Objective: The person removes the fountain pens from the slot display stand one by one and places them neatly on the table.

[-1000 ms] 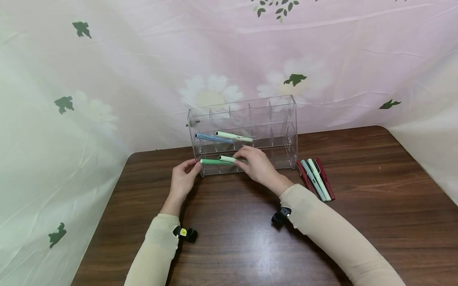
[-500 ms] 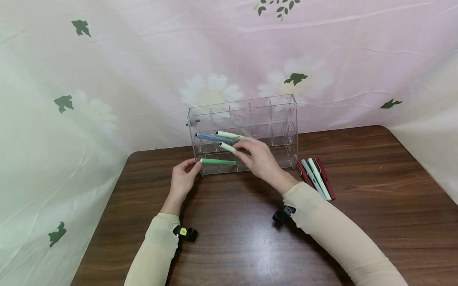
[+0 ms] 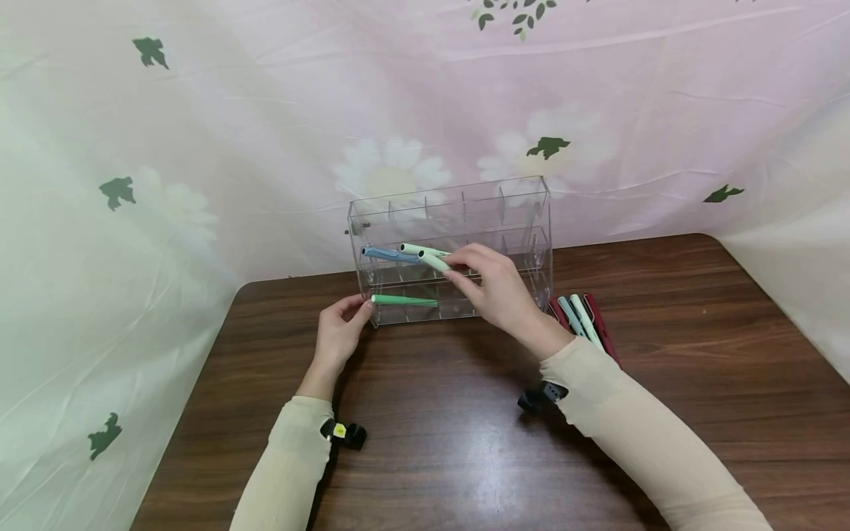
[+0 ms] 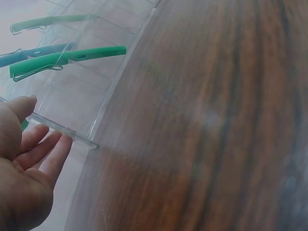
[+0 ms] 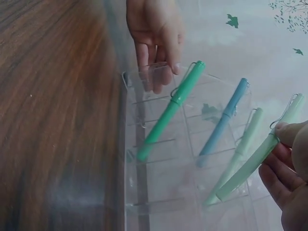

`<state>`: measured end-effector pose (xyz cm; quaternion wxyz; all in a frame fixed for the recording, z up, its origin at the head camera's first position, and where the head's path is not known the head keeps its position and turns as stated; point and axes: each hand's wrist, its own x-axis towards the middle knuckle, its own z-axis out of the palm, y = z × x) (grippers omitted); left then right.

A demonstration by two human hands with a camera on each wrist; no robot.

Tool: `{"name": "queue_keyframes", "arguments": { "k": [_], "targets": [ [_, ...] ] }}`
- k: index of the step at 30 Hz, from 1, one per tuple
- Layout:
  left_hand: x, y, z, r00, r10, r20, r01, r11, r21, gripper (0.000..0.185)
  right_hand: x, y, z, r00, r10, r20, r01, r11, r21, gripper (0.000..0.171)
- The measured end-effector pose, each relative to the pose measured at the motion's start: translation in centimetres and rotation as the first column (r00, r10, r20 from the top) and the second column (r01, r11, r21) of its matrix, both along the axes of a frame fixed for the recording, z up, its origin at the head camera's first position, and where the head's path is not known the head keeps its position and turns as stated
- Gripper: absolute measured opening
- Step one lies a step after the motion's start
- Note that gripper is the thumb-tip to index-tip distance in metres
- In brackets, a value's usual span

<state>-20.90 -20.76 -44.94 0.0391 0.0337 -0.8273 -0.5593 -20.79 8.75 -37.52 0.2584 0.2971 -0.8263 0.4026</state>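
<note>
In the head view, I see the right hand (image 3: pixel 498 287) pinching a pale green pen (image 3: pixel 433 262), tilted before the middle tier of the clear rack (image 3: pixel 483 209), near a blue pen (image 3: pixel 381 254) and a second pale green pen (image 3: pixel 420 249). In the left wrist view, the left hand (image 4: pixel 26 178) grips the rack's side wall; a green pen (image 4: pixel 50 60) lies near. In the right wrist view, the thumb presses the pinched pen against the fingers; whether this pen touches the rack, I cannot tell.

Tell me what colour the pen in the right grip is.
The pen is pale green; it shows best in the right wrist view.
</note>
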Motion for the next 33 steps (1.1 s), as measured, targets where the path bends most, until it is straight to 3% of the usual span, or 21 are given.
{"name": "queue_keyframes", "arguments": {
  "k": [9, 33],
  "targets": [
    [0.0, 0.0, -0.1, 1.0, -0.001, 0.004, 0.001, 1.0, 0.004, 0.039, 0.5, 1.4, 0.7, 1.0, -0.012, -0.014, 0.012, 1.0, -0.022, 0.016],
    [0.1, 0.0, -0.1, 1.0, 0.0, 0.013, 0.0, 1.0, 0.02, 0.039, 1.8, 7.1, -0.2, 0.993, -0.116, -0.024, 0.115, 0.993, -0.037, 0.014]
  ]
}}
